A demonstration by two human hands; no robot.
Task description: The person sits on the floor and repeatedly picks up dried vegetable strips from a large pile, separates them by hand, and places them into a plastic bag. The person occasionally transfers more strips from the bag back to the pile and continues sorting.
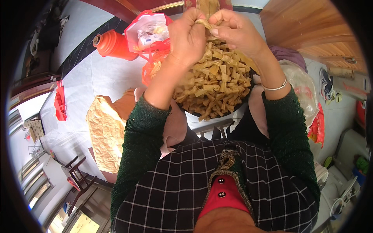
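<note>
Both of my hands are raised at the top of the view, close together above a heap. Fingers curled, my left hand [187, 40] grips one end of a soft tan strip [204, 24], which looks like tofu skin. My right hand [240, 33] pinches the same strip between thumb and fingers, and the strip bends between the two. Below them lies a big pile of tan knotted strips [217, 83] in a round dark container [234, 115] by my knees. Beyond my hands, flat tan strips [208, 5] lie on something red.
An orange-red flask [112, 45] and a red-and-white bag [144, 28] stand at the far left. Crumpled brown paper [105, 132] lies left of my arm. On the right are a clear plastic bag [301, 87], shoes [325, 84] and a wooden cabinet [318, 29].
</note>
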